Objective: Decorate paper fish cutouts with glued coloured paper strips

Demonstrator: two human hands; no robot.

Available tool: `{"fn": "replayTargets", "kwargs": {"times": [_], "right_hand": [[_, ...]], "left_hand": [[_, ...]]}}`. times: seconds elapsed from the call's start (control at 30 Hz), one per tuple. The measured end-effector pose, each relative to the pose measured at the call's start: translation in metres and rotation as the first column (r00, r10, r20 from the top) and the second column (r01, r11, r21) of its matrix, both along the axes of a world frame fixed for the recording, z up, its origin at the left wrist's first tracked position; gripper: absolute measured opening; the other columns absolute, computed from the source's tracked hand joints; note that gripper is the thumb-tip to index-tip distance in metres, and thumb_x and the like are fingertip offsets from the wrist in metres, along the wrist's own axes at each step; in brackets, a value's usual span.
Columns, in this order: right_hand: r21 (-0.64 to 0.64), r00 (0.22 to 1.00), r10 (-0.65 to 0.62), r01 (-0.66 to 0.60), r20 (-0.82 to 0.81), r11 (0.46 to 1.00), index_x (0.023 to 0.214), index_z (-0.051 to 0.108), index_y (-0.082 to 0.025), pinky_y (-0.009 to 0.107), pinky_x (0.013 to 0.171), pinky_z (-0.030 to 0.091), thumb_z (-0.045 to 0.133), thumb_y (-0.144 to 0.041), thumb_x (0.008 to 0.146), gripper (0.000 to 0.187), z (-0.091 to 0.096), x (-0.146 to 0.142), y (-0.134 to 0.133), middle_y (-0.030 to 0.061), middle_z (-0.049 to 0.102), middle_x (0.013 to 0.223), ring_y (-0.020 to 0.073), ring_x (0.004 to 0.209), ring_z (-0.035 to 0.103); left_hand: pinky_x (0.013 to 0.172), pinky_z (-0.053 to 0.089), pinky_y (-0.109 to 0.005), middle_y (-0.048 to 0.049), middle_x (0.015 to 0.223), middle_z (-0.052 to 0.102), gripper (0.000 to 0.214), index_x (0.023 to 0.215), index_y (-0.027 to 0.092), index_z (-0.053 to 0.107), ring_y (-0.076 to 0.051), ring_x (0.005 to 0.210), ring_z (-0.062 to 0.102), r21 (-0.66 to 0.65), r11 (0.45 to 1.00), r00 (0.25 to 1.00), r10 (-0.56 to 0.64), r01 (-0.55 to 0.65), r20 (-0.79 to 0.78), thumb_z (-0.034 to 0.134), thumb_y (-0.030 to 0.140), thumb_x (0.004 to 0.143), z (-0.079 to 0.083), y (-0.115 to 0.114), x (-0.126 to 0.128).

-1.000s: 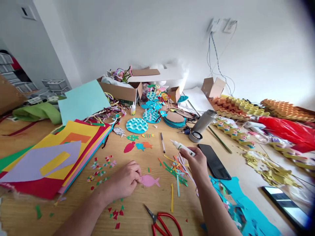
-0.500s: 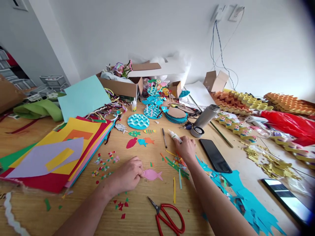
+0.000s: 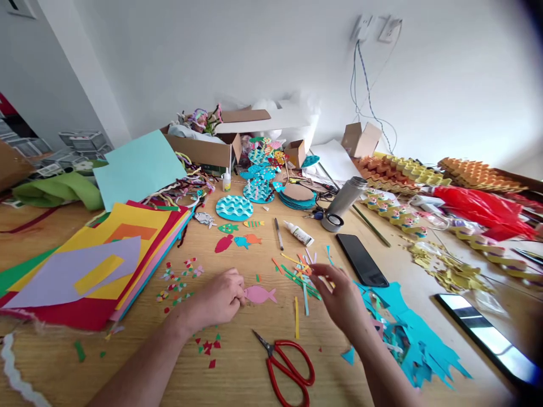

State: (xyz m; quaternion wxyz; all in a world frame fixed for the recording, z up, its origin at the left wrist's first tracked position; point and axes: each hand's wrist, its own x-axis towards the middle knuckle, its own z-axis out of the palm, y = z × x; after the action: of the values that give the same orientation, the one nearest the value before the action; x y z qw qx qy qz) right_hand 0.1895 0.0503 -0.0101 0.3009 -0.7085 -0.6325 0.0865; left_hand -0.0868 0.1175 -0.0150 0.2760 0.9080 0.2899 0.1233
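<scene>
My left hand (image 3: 225, 295) rests on the table, fingers curled closed at the nose end of a pink paper fish (image 3: 261, 294). My right hand (image 3: 339, 291) hovers at the right side of a pile of thin coloured paper strips (image 3: 300, 277), thumb and fingers apart and nothing visible in them. Just beyond the strips lies a white glue bottle (image 3: 299, 233), on its side, with a pen (image 3: 279, 233) to its left. Red-handled scissors (image 3: 288, 367) lie in front of the hands. Several cut paper fish (image 3: 241, 242) are laid out farther back.
Stacked coloured paper (image 3: 95, 271) covers the left side. Tiny paper bits (image 3: 180, 277) are scattered beside my left hand. On the right are a phone (image 3: 362, 260), blue paper scraps (image 3: 407, 322) and a metal flask (image 3: 348, 195). A wavy-decorated blue disc (image 3: 234, 208) lies at the back.
My right hand has let go of the glue bottle, leaving it on the table, and moved nearer to me, beside the paper strips. My left hand stays at the pink fish.
</scene>
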Motion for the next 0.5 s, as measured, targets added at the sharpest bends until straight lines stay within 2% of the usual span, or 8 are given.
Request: {"fn": "replayTargets", "kwargs": {"times": [0.1,0.17,0.37,0.5], "right_hand": [[-0.099,1.0,0.028,-0.027,0.005,0.995,0.086,0.064,-0.02,0.034,0.073,0.044,0.05,-0.033,0.087,0.019,-0.01,-0.014,-0.028,0.0057,0.066,0.083,0.022,0.08,0.058],[-0.158,0.998,0.033,-0.023,0.059,0.987,0.078,0.061,-0.02,0.034,0.071,0.043,0.05,-0.032,0.088,0.02,-0.013,-0.026,-0.037,0.0052,0.063,0.077,0.0218,0.077,0.057],[-0.254,0.936,0.014,0.081,0.351,0.964,0.077,0.058,-0.016,0.038,0.074,0.041,0.053,-0.028,0.087,0.016,-0.012,-0.05,-0.03,0.0118,0.065,0.082,0.0284,0.084,0.057],[-0.307,0.939,0.026,0.086,0.343,0.948,0.076,0.058,-0.015,0.037,0.075,0.04,0.05,-0.02,0.088,0.015,-0.013,-0.052,-0.023,0.0141,0.067,0.083,0.0291,0.085,0.059]], "left_hand": [[0.074,0.042,-0.025,-0.001,0.075,0.064,0.035,0.072,0.019,0.071,-0.016,0.083,0.054,0.03,0.999,1.0,0.015,-0.015,0.0,0.047,-0.005,0.067,0.004,0.0,0.0],[0.074,0.042,-0.025,-0.0014,0.076,0.064,0.035,0.073,0.02,0.071,-0.016,0.083,0.055,0.047,0.998,0.999,0.037,-0.036,-0.01,0.046,-0.004,0.07,0.007,0.0,0.001],[0.076,0.042,-0.026,-0.0028,0.078,0.065,0.037,0.075,0.018,0.072,-0.017,0.085,0.056,0.073,0.993,0.995,0.092,-0.094,0.025,0.045,-0.007,0.069,0.002,0.001,0.002],[0.078,0.043,-0.026,-0.0031,0.08,0.064,0.036,0.075,0.018,0.072,-0.017,0.085,0.056,0.071,0.989,0.991,0.127,-0.13,0.043,0.046,-0.006,0.068,0.0,0.001,0.002]]}}
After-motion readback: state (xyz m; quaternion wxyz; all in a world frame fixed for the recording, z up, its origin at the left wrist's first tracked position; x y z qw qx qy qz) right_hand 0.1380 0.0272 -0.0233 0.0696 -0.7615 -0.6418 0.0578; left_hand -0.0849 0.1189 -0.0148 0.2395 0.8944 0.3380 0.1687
